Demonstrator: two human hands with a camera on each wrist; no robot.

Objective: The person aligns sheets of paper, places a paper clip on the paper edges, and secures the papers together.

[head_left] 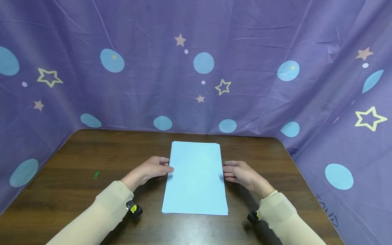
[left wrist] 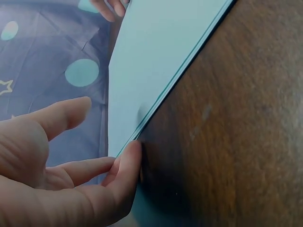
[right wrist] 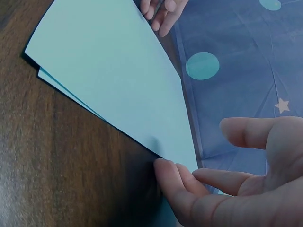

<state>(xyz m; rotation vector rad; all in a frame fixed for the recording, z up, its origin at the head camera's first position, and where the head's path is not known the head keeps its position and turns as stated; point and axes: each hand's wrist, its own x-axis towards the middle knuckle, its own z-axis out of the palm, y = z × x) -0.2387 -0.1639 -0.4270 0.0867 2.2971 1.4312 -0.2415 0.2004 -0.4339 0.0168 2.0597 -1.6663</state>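
Note:
A thin stack of pale blue paper sheets (head_left: 196, 180) lies flat on the wooden table. Its edges are slightly uneven, and in the right wrist view a lower sheet (right wrist: 64, 87) juts out at one corner. My left hand (head_left: 153, 168) is at the stack's left edge, fingertips against the sheets' side and thumb raised apart from the fingers. Opposite it, my right hand (head_left: 242, 173) has its fingertips (right wrist: 165, 168) against the right edge. Its thumb (right wrist: 241, 131) is also lifted off the paper. Neither hand grips the sheets.
A small green outlined piece (head_left: 97, 174) lies on the wooden table (head_left: 122, 146) to the left. A purple curtain (head_left: 251, 44) with blue dots and stars hangs behind the table and along both sides. Black wrist devices (head_left: 134, 209) sit at both sleeve cuffs.

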